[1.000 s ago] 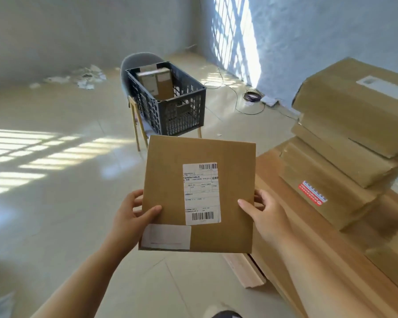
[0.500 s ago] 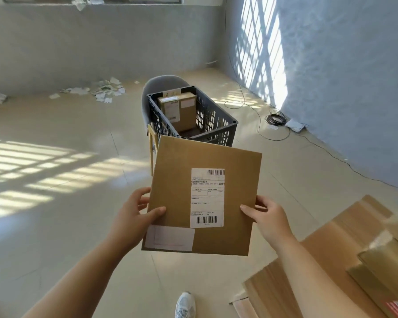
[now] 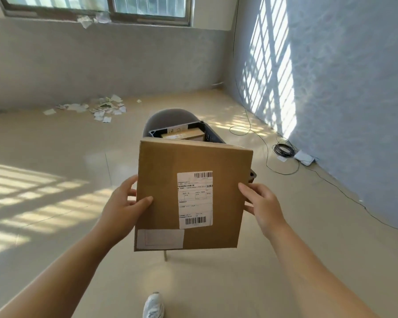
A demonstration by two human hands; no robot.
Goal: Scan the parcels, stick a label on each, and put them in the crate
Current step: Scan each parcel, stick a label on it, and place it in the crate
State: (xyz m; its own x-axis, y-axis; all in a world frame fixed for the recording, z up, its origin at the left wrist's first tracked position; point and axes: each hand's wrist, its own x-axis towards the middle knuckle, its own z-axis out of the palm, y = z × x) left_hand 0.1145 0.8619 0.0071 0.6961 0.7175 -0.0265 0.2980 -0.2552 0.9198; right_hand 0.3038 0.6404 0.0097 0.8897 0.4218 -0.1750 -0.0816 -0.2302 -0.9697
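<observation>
I hold a flat brown cardboard parcel (image 3: 161, 180) upright in front of me, with a white barcode shipping label (image 3: 195, 199) on its face and a blank white sticker (image 3: 160, 238) at its lower left corner. My left hand (image 3: 122, 208) grips its left edge and my right hand (image 3: 261, 206) grips its right edge. Behind the parcel stands the dark plastic crate (image 3: 213, 135) on a grey chair (image 3: 168, 115); most of the crate is hidden. Another brown parcel (image 3: 184, 134) lies inside the crate.
Scraps of torn paper (image 3: 101, 109) litter the floor by the far wall. A coiled black cable (image 3: 284, 150) and a white box (image 3: 305, 157) lie by the right wall. My white shoe (image 3: 153, 306) shows at the bottom.
I have turned and walked toward the crate with the parcel; the table and its stacked boxes have left view, and the crate is now mostly hidden behind the parcel.
</observation>
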